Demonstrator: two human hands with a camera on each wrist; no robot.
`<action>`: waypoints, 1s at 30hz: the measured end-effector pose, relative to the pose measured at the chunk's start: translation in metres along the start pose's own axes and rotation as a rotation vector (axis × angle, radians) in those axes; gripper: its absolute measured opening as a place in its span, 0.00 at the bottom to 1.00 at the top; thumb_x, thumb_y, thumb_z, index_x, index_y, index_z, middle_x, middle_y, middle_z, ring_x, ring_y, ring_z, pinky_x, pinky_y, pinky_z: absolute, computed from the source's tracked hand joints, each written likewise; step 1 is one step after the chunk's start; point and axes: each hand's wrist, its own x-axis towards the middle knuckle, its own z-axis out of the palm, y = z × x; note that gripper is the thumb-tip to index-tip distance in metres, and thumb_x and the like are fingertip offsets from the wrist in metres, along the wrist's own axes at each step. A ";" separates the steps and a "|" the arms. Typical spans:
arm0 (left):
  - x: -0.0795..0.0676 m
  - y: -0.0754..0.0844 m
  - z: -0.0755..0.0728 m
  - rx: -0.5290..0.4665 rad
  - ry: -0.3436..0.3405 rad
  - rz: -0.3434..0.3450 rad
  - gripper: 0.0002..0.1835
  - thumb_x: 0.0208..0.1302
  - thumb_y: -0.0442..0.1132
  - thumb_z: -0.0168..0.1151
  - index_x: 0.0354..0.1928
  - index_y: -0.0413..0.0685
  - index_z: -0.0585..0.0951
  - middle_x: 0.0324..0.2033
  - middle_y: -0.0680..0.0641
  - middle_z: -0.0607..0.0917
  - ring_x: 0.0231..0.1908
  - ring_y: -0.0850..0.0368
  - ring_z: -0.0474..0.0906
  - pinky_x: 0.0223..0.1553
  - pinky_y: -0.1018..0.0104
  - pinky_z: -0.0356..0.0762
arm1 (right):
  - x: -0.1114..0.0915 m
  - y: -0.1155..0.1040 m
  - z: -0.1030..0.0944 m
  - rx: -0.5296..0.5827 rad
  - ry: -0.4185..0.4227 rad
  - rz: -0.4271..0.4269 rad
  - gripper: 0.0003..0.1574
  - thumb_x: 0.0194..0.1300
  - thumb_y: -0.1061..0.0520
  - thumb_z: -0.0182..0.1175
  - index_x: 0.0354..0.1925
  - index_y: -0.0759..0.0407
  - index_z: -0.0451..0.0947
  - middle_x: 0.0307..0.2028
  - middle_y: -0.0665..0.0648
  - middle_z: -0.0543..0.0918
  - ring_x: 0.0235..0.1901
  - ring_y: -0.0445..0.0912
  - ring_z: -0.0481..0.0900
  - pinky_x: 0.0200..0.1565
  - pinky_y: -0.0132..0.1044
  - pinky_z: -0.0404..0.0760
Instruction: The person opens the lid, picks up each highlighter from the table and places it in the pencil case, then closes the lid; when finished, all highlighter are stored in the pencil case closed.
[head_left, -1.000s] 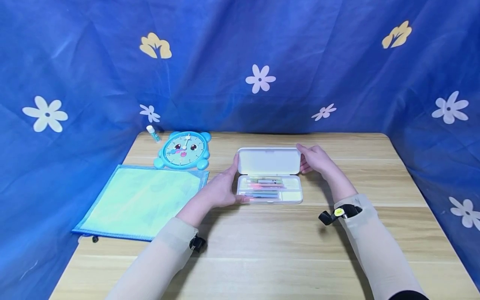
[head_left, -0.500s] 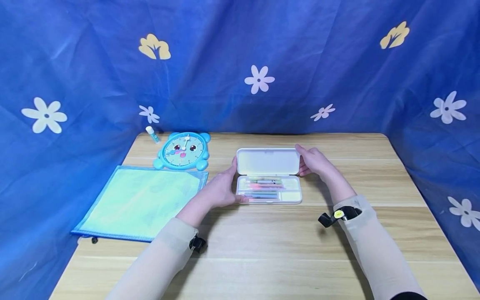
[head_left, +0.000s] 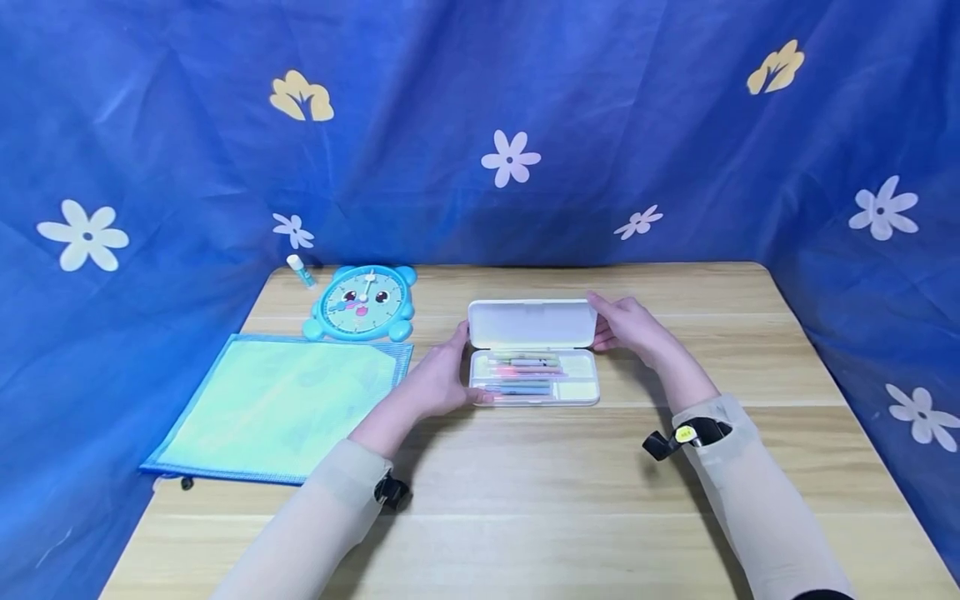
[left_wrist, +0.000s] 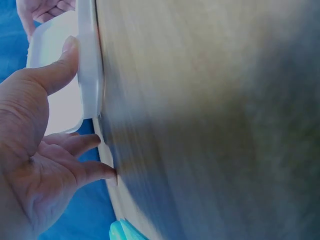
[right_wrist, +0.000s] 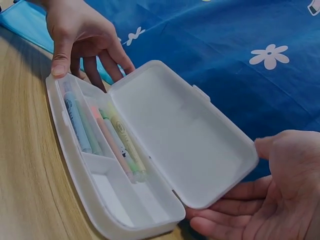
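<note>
A white pencil case (head_left: 576,392) lies on the table with its lid (head_left: 528,323) raised at the hinge along the back. Several pastel pens and highlighters (right_wrist: 120,142) fill much of its two rows; the right end of the front row holds none. My left hand (head_left: 437,379) grips the left end, thumb (left_wrist: 67,60) on the front corner and fingers reaching round toward the back. At the lid's right edge, my right hand (head_left: 632,327) pinches it, thumb (right_wrist: 262,146) on the rim and fingers partly hidden behind.
Left of the case lies a pale green zip pouch (head_left: 277,400) with blue edging. Behind it are a blue toy clock (head_left: 363,302) with a cartoon face and a small glue stick (head_left: 302,271). A blue flowered curtain (head_left: 420,167) hangs behind the table.
The raised lid has tipped slightly forward, its top edge a little lower, with my right hand still on it. My left hand keeps its place on the case. The head view has shifted slightly.
</note>
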 end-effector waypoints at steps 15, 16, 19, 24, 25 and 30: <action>-0.006 -0.010 0.005 -0.306 0.054 0.065 0.52 0.68 0.57 0.73 0.81 0.35 0.59 0.73 0.37 0.73 0.71 0.46 0.72 0.72 0.56 0.68 | -0.018 0.020 -0.009 0.015 -0.124 -0.185 0.37 0.85 0.46 0.51 0.61 0.85 0.74 0.59 0.79 0.80 0.59 0.68 0.82 0.64 0.54 0.79; -0.005 -0.010 0.004 -0.318 0.067 0.065 0.48 0.73 0.58 0.67 0.80 0.33 0.60 0.72 0.35 0.73 0.70 0.44 0.73 0.71 0.55 0.69 | -0.019 0.021 -0.010 0.013 -0.126 -0.194 0.37 0.86 0.47 0.51 0.61 0.85 0.74 0.59 0.79 0.80 0.60 0.69 0.81 0.64 0.54 0.78; -0.004 -0.009 0.000 -0.333 0.119 0.040 0.38 0.82 0.60 0.51 0.76 0.33 0.68 0.70 0.35 0.75 0.69 0.39 0.74 0.71 0.49 0.69 | -0.021 0.022 -0.010 0.005 -0.138 -0.218 0.36 0.86 0.47 0.51 0.62 0.84 0.74 0.60 0.79 0.80 0.62 0.69 0.79 0.65 0.54 0.77; -0.001 -0.004 -0.005 -0.367 0.174 -0.068 0.36 0.84 0.63 0.42 0.64 0.38 0.83 0.64 0.37 0.82 0.69 0.37 0.74 0.71 0.43 0.68 | -0.023 0.025 -0.011 -0.010 -0.143 -0.229 0.34 0.85 0.48 0.52 0.62 0.82 0.76 0.62 0.76 0.80 0.64 0.67 0.78 0.66 0.51 0.77; -0.001 -0.003 -0.006 -0.372 0.172 -0.089 0.37 0.83 0.64 0.42 0.63 0.39 0.85 0.63 0.37 0.82 0.68 0.37 0.75 0.71 0.42 0.68 | -0.024 0.025 -0.011 -0.013 -0.145 -0.229 0.34 0.85 0.48 0.52 0.62 0.81 0.76 0.63 0.76 0.79 0.64 0.67 0.78 0.66 0.51 0.77; -0.001 -0.001 -0.010 -0.361 0.140 -0.136 0.39 0.81 0.67 0.44 0.61 0.39 0.86 0.64 0.37 0.82 0.69 0.37 0.74 0.71 0.42 0.68 | -0.027 0.026 -0.012 -0.030 -0.171 -0.237 0.34 0.85 0.48 0.53 0.63 0.81 0.75 0.65 0.76 0.77 0.66 0.68 0.77 0.68 0.51 0.74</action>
